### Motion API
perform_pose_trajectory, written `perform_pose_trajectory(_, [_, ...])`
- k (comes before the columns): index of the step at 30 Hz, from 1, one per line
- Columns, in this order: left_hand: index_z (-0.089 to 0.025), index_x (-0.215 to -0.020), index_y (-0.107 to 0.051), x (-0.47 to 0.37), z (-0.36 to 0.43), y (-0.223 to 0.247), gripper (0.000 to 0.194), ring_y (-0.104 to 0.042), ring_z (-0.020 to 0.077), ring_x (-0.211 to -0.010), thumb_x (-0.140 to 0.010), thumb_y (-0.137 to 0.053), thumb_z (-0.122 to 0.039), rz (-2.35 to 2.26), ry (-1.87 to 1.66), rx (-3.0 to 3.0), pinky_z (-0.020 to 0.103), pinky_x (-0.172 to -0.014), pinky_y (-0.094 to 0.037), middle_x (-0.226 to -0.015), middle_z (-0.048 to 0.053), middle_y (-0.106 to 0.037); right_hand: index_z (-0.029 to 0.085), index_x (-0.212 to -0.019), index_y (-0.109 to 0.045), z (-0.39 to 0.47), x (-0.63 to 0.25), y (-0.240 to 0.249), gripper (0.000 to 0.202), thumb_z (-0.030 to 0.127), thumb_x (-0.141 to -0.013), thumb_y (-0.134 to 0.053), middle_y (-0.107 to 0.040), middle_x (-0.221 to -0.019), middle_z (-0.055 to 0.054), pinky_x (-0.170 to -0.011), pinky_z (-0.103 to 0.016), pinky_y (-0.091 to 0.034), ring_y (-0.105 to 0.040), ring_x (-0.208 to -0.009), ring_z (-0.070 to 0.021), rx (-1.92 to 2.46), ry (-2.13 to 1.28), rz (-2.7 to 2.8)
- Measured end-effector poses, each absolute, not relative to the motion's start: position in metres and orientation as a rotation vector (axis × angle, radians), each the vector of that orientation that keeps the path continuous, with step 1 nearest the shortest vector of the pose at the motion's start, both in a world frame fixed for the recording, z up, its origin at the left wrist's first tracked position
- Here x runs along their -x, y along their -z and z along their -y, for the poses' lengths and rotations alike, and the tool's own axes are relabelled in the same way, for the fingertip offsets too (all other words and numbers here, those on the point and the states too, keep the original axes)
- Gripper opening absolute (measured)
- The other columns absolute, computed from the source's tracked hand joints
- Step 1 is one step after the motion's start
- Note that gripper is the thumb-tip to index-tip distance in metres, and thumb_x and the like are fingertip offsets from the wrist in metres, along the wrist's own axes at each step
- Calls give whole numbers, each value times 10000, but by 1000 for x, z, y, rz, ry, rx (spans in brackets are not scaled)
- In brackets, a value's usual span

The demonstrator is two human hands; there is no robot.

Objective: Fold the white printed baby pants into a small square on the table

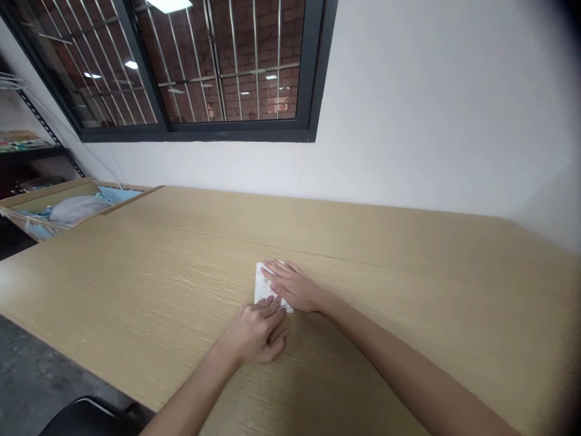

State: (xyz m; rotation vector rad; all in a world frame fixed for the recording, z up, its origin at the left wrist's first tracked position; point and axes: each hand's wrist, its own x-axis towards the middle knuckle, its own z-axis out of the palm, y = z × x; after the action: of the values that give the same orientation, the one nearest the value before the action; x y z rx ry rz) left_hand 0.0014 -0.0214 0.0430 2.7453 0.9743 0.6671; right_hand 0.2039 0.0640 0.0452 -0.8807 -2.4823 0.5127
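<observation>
Near the middle of the tabletop (136, 290), a small, flat white piece (262, 288) with faint printed marks lay beneath the person's hands; whether it was cloth or paper could not be told. The right hand (293, 287) rested flat across it, its fingers slightly spread. The left hand (256, 333) touched the near edge, fingers bent and close together, thumb lower and apart; whether they pinched the edge could not be told. Around them, the pale, wood-coloured surface showed fine, shiny wrinkles and a long, thin seam. At the far left stood an open, wood-rimmed box (136, 201) holding a rounded, pale grey bundle (77, 210) and light-blue fabric (118, 194). Beyond it, a dark shelf (34, 152) bore a low stack of items too blurred to name. Behind rose a smooth white wall (431, 109) and a dark-framed window (236, 130) with thin metal bars.
</observation>
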Motion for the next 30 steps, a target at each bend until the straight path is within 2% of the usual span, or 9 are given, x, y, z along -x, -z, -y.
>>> perform_pose_trajectory(3, [-231,-1163,-665,0,21,-38,288,-660,272,-1194,-919,-518,-272,-961,-732,-2684,421,-987,-563,-1262,100,-700,276,-1537,-431,-69,-208,-38,497,382,-1052,-423,-344,-1624,-48,-1246,-547,-215,-279,-1520,-265,962,-427,2423])
perform_pose_trajectory(5, [-253,-1129,-681,1,19,-36,260,-689,241,-1131,-922,-529,-288,-1022,-803,-2643,373,-944,-572,-1198,65,-731,213,-1543,-422,-71,-210,-33,513,374,-1057,-393,-347,-1619,-99,-1239,-554,-231,-297,-1512,-277,988,-401,2391])
perform_pose_trajectory(7, [-267,-1043,-698,3,16,-36,213,-720,203,-975,-937,-519,-313,-1182,-893,-2588,323,-843,-573,-1058,37,-761,171,-1557,-392,-71,-212,-30,540,389,-1064,-364,-338,-1619,-134,-1234,-557,-246,-300,-1510,-286,1020,-413,2341])
perform_pose_trajectory(9, [-247,-922,-689,6,10,-36,244,-696,190,-804,-972,-463,-327,-1430,-987,-2497,321,-748,-542,-888,41,-745,171,-1573,-356,-71,-214,-29,566,430,-1070,-339,-322,-1629,-137,-1235,-547,-253,-292,-1514,-282,1059,-440,2279])
perform_pose_trajectory(12, [-211,-802,-628,10,1,-35,333,-640,228,-747,-1005,-394,-334,-1757,-1056,-2350,368,-725,-484,-764,73,-684,189,-1580,-331,-69,-217,-29,587,481,-1072,-302,-320,-1637,-135,-1242,-526,-243,-282,-1518,-267,1114,-439,2221])
perform_pose_trajectory(18, [-186,-808,-609,10,-5,-30,344,-648,290,-826,-1010,-390,-358,-1934,-905,-2304,414,-774,-435,-841,130,-707,192,-1502,-427,-67,-217,-32,517,441,-1051,-387,-482,-1480,-166,-1176,-529,-333,-419,-1401,-293,1104,-325,2174])
perform_pose_trajectory(24, [-190,-810,-587,7,-5,-28,268,-651,269,-847,-983,-461,-351,-1832,-814,-2357,381,-783,-425,-839,98,-690,192,-1347,-567,-64,-215,-34,388,351,-1001,-490,-539,-1333,-161,-1106,-522,-393,-490,-1282,-306,1072,-257,2201])
perform_pose_trajectory(30, [-202,-808,-582,4,-8,-33,197,-658,223,-740,-951,-522,-324,-1812,-811,-2280,321,-662,-374,-782,59,-699,207,-1120,-612,-66,-213,-39,195,289,-959,-540,-609,-1113,-107,-1012,-475,-436,-549,-1120,-273,1018,-262,2183])
